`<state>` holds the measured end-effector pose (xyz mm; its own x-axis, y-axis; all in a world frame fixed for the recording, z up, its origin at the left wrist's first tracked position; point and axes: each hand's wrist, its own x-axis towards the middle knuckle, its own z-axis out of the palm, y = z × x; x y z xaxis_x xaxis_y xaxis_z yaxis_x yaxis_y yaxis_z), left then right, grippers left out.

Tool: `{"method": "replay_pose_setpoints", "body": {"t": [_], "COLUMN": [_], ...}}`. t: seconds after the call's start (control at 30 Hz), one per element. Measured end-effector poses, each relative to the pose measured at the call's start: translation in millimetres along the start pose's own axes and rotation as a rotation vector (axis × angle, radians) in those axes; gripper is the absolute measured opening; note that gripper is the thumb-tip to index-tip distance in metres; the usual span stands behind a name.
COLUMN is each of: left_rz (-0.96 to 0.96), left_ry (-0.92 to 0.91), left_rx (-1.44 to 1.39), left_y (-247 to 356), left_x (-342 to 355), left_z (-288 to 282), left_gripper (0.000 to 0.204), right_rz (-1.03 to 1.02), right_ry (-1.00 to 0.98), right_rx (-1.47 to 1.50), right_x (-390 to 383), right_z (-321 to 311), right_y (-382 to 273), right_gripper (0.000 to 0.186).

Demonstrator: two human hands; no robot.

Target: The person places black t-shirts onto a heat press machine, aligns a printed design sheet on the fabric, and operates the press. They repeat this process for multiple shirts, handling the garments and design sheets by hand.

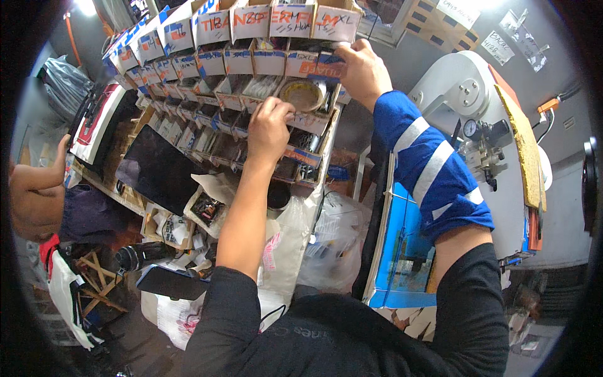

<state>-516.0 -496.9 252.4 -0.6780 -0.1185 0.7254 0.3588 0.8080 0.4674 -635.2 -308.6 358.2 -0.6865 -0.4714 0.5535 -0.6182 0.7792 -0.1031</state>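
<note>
Tiered cardboard compartments (286, 22) fill the upper middle. My left hand (270, 122) has its fingers curled at a lower tier, just left of and below a yellowish round roll (298, 95) lying in a compartment; what the fingertips hold is unclear. Higher up on the right, my right hand (364, 72) reaches into a compartment of the second tier with bent fingers, their tips partly hidden. A blue cloth with white stripes (430, 163) covers most of my right forearm.
Another person's bare arm (47, 176) is at the far left. A dark flat panel (154, 169) and phone (169, 279) lie below the compartments. On the right stand a white machine with a gauge (471, 129), a yellow pad (521, 144) and a blue board (399, 245).
</note>
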Motion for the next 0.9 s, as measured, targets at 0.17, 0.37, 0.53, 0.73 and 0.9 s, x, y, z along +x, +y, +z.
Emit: {"method": "replay_pose_setpoints", "body": {"t": [0.17, 0.37, 0.53, 0.73, 0.9], "left_rz": [-0.117, -0.04, -0.106, -0.213, -0.227], "left_ry": [-0.106, -0.332, -0.769, -0.837, -0.693], "left_rx": [-0.111, 0.087, 0.392, 0.078, -0.527], "left_y": [5, 36, 39, 28, 19], "left_x": [-12, 32, 62, 81, 87], "left_z": [-30, -41, -15, -29, -98], "left_gripper": [0.015, 0.022, 0.038, 0.043, 0.044], "right_rz": [-0.007, 0.014, 0.029, -0.015, -0.044], "right_ry": [-0.036, -0.117, -0.17, -0.17, -0.165], "right_rx": [0.018, -0.008, -0.067, -0.057, -0.094], "right_x": [7, -1, -7, -1, 3], "right_z": [-9, -14, -18, -16, -11], "right_y": [-4, -8, -11, -8, 0], "right_gripper": [0.032, 0.03, 0.03, 0.026, 0.027]}}
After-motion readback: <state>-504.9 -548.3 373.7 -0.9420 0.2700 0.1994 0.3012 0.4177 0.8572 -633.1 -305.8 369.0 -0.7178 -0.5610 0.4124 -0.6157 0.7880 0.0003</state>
